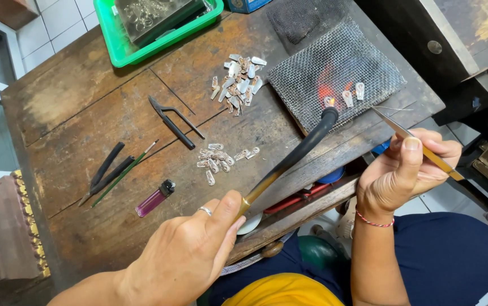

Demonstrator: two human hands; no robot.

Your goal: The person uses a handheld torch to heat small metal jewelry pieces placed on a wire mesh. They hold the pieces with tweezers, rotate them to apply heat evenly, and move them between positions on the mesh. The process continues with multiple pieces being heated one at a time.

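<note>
Clamped around the brass-coloured base of a long black torch wand (289, 161), the left hand (190, 255) had thumb and fingers wrapped shut on it, a ring showing on one finger. The right hand (408, 170) pinched a pair of slim brass-coloured metal tweezers (411, 139) between thumb and fingers, closed on the shaft, with a red thread bracelet at the wrist.

The wand's long axis ran from the left hand at lower left up and away to the right, its dark tip (329, 113) pointing at the near edge of a grey square wire-mesh pad (368, 51). On that mesh a patch glowed orange, and three small silver tag-shaped pieces (352, 95) lay just beyond the tip — the nearest almost touching it, the other two beside it to the right. The tweezers lay on the opposite diagonal, points (375, 110) aimed up and left toward the same pieces, stopping near them but apart. Of the two hands the right was nearer the pieces; the left stood well back, reaching only through the wand.

On the worn wooden workbench (85, 102) lay two heaps of similar silver pieces (238, 79) — one by the mesh, one nearer the person — black spring tongs (173, 122), a thin brush (122, 175), a purple lighter (154, 198) and a green plastic tray (116, 48).
</note>
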